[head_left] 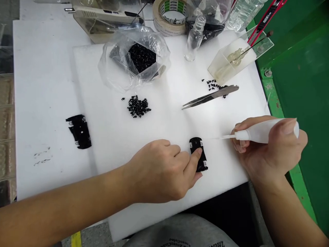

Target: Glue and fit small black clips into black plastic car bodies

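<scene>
Black piece (199, 158) lies under the left hand's (164, 169) fingertip while the right hand (269, 151) grips a white bottle (267, 131) (tweezers (210, 97) rest just beyond).

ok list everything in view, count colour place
Curved pieces: 2, black, left and centre
Bit piles: 2, black, centre and right
Bags: 2, clear, top
Containers: 2, clear, top
Tweezers: 1, silver, right
Squeeze bottle: 1, white, right
Vial: 1, clear, top
Bottle: 1, clear, top right
Tape roll: 1, tan, top
Handles: count unclear, red, top right
Pale tool: 1, white, top left
Sheet: 1, white, underneath
Panel: 1, green, right
Shirt: 1, grey, bottom
Left hand: 1, on centre piece
Right hand: 1, holding squeeze bottle
</scene>
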{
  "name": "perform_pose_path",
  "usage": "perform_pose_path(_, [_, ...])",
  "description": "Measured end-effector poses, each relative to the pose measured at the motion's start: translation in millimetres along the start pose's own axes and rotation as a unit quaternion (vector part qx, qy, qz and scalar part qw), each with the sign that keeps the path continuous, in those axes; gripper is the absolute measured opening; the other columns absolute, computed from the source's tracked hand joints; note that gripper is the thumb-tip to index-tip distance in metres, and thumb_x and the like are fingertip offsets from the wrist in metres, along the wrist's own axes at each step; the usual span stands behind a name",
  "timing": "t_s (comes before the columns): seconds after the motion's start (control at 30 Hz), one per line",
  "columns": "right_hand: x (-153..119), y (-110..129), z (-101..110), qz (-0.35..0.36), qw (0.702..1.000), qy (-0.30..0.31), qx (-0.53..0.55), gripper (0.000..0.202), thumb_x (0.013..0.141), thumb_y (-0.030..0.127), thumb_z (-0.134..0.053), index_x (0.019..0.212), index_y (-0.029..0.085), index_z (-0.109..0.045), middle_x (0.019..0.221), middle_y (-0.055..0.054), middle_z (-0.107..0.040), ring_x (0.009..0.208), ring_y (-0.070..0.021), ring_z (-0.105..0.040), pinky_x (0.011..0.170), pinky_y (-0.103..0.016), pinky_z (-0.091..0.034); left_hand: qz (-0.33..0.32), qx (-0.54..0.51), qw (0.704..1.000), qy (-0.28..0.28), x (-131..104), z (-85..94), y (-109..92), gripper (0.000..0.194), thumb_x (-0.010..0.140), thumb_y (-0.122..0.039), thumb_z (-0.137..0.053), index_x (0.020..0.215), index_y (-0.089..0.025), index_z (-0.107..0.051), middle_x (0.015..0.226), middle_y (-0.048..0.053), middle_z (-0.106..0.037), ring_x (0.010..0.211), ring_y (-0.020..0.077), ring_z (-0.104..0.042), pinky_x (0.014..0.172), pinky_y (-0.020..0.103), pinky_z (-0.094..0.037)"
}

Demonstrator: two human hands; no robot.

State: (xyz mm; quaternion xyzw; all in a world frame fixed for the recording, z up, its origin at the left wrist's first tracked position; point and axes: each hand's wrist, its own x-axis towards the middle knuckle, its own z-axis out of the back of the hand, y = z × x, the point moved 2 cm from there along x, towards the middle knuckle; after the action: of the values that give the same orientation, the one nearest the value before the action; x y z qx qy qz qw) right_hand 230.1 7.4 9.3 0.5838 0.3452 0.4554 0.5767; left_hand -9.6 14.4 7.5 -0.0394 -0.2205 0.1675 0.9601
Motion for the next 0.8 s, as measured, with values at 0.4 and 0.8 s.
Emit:
perform_pose_path(0.4, [-3.5, 4.3, -13.1, 0.004, 0.991, -0.032, -0.131, 0.040, 0.097, 0.058, -0.078, 0.069, 0.030, -0.079, 0.052, -0.001, -0.059, 0.042, -0.0179, -0.048, 0.042, -0.039, -0.032, -0.002, -0.004, 1.000, -0.008, 0.3, -1.4, 1.2, 0.035, 0.103, -0.032, -0.072, 0.120, -0.002, -0.078, 0.064, -0.002, -0.059, 0.050, 0.0154, -0.056, 0.036, 0.034, -0.043])
perform_pose_path(0.8, [-3.5, 3.5, -13.3, 0.010, 0.991, -0.035, -0.132, 0.040, 0.098, 0.057, -0.078, 0.069, 0.028, -0.079, 0.057, -0.001, -0.062, 0.041, -0.0162, -0.049, 0.041, -0.039, -0.032, 0.000, -0.006, 1.000, -0.003, 1.7, -0.9, 2.0, 0.034, 0.104, -0.031, -0.071, 0.120, -0.003, -0.078, 0.064, -0.003, -0.059, 0.050, 0.0146, -0.055, 0.036, 0.033, -0.043])
